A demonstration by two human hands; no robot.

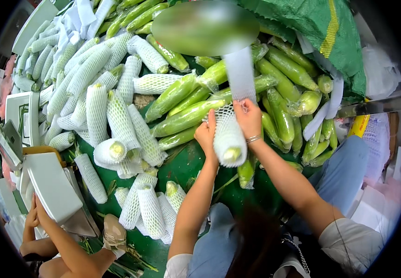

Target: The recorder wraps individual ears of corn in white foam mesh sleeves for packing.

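Observation:
Before me a long green vegetable in a white foam net sleeve (231,147) hangs between my hands, its pale end towards me. My left hand (207,135) grips the left edge of the netting, thumb up. My right hand (248,117) pinches the netting at the upper right, where a flat white foam net strip (241,74) stretches away; whether the two are one piece, I cannot tell. Under and beyond my hands lie film-wrapped green vegetables (186,116). More film-wrapped vegetables (280,114) are heaped to the right.
Netted vegetables (96,107) are piled on the left, others (150,208) lie nearer me on the green surface (183,163). A green woven sack (343,52) is at the back right. Another person's hands (35,212) touch a white box-shaped device (53,184). A blurred oval covers the top centre.

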